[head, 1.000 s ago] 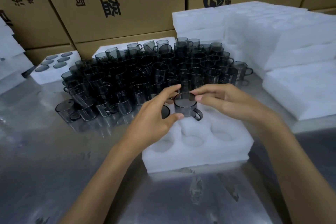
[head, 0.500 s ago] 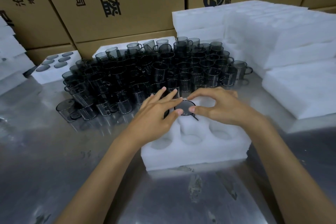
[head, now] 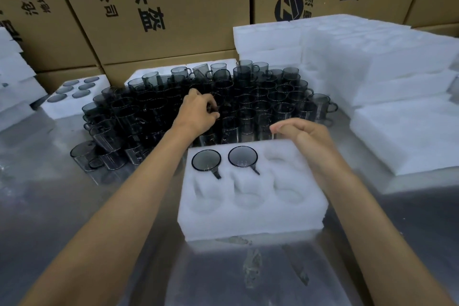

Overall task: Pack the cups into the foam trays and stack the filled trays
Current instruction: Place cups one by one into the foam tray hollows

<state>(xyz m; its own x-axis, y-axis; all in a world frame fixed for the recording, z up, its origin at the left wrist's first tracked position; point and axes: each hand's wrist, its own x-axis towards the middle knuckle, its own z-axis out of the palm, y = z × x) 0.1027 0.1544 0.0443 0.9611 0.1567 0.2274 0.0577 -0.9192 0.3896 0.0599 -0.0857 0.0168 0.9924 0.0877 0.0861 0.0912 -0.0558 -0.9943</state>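
Smoky glass cups crowd the table behind the foam tray, two already seated in its far pockets. Left hand pinches one in the pile; right hand hovers loosely curled, empty. Lifting carelessly could topple tightly packed neighbours.

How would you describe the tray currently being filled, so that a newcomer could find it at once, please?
Start from the mass of dark cups on the metal table; the foam tray lies just in front of it, between the person's forearms. Unlike the white stacks nearby, it holds two cups in its far row, with four pockets empty.
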